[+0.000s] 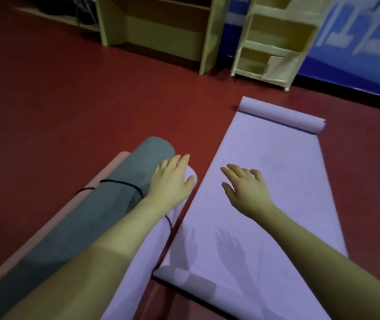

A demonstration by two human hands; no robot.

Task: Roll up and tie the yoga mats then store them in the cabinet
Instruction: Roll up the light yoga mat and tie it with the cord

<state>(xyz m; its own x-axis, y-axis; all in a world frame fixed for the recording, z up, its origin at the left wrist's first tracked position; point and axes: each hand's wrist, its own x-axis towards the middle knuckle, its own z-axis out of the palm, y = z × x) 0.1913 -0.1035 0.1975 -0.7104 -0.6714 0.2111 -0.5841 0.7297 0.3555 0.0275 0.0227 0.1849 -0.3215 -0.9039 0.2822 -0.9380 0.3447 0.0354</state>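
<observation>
Dim light over a red floor (69, 100), with wooden shelves (161, 31) and a cream rack (276, 42) against a blue wall (357, 54) beyond the hands.

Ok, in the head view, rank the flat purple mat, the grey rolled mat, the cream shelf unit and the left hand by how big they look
1. Flat purple mat, the largest area in view.
2. Grey rolled mat, next, though it lies nearer the camera.
3. Cream shelf unit, farther away and cut off at the top, so its real size is unsure.
4. Left hand, smallest.

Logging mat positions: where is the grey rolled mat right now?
Head view, lower left: the grey rolled mat lies on the floor between a pink mat and a lilac rolled mat.
</observation>
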